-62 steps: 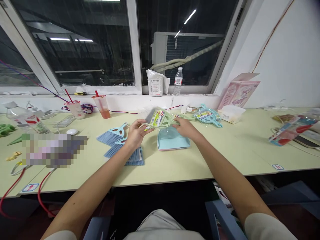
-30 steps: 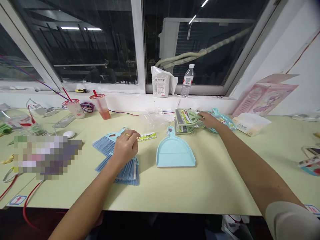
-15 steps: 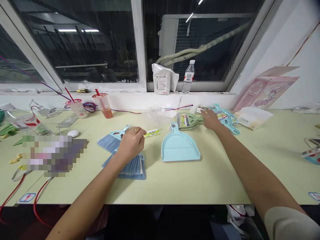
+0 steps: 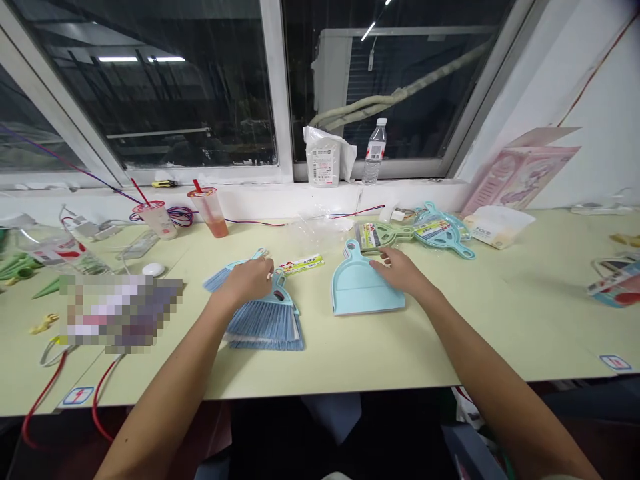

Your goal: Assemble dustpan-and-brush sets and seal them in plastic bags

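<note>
My left hand (image 4: 250, 279) is closed over two small hand brushes with blue bristles. The front hand brush (image 4: 267, 323) lies with its bristles toward me, its light blue handle showing just right of my fingers. Behind my hand, the other hand brush (image 4: 216, 279) is mostly covered. At the right side of a light blue dustpan (image 4: 367, 287) is my right hand (image 4: 397, 268), thumb and fingers apart, the thumb over the dustpan's edge. Whether it touches the dustpan I cannot tell. A yellow-green label strip (image 4: 303, 264) lies between brushes and dustpan.
Behind the dustpan lie a green packaged set (image 4: 383, 235) and a blue packaged set (image 4: 443, 235). Two drink cups (image 4: 213, 213) with red straws stand at the back left. A water bottle (image 4: 375, 153) is on the sill. Right of the sets sits a tissue pack (image 4: 500, 227).
My right hand has come back from the packaged sets to the dustpan's right edge. My left hand has shifted slightly, and the front brush's handle now shows beside it.
</note>
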Demonstrator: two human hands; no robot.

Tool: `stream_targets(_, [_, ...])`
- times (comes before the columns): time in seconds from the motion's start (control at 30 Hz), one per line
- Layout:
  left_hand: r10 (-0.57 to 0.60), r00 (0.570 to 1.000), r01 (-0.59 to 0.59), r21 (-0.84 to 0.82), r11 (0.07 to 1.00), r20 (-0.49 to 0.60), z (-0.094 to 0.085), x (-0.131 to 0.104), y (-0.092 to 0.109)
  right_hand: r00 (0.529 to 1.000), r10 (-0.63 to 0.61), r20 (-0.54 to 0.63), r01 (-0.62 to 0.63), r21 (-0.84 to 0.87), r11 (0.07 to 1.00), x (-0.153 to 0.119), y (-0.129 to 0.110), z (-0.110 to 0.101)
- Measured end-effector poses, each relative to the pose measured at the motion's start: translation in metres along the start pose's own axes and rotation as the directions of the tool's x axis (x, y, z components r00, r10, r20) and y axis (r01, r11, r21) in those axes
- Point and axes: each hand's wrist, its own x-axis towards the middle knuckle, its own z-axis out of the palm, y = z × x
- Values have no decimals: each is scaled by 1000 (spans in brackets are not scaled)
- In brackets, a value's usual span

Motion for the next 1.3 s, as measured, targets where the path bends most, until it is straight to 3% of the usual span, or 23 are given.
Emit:
stream_targets(0.1, [-2, 998, 4, -29, 1000, 69, 6, -3, -9, 999, -28, -35, 26, -56, 998, -6, 4, 1])
stream_targets(0.2, [-53, 998, 56, -72, 996, 33, 10, 4, -20, 994, -70, -81, 64, -76, 995, -8, 9, 3])
stream_targets(0.27, [-162, 981, 156, -63, 986, -104, 13, 12, -33, 991, -95, -91, 89, -69, 994, -8, 13, 5])
stream_targets(0.33, [-267, 910, 271, -32, 962, -317, 21, 21, -50, 988, -118, -95, 112, -62, 992, -8, 16, 7])
stream_targets(0.37, [-289, 883, 302, -25, 953, -369, 26, 25, -60, 987, -128, -95, 123, -60, 991, -7, 18, 8])
stream_targets(0.4, [-294, 882, 304, -30, 952, -368, 32, 30, -69, 985, -141, -95, 136, -61, 989, -6, 19, 9])
stream_targets(0.53, [-233, 954, 227, -52, 972, -190, 58, 43, -97, 975, -190, -118, 184, -61, 981, -5, 19, 13])
stream_targets(0.63, [-228, 965, 224, -47, 973, -131, 71, 49, -108, 971, -187, -147, 181, -52, 982, -7, 15, 15])
stream_targets(0.87, [-223, 969, 208, -139, 968, -108, 74, 56, -117, 981, -135, -136, 145, 61, 988, -11, 9, 12])
stream_targets(1.07, [-294, 941, 247, -251, 936, -167, 74, 53, -114, 978, -127, -165, 147, 112, 983, -11, 9, 12])
stream_targets(1.17, [-272, 936, 217, -244, 945, -222, 75, 54, -115, 972, -121, -203, 160, 193, 968, -10, 10, 12])
stream_targets(1.3, [-231, 916, 152, -249, 956, -327, 66, 53, -116, 977, 16, -211, 71, 399, 914, -6, 11, 9])
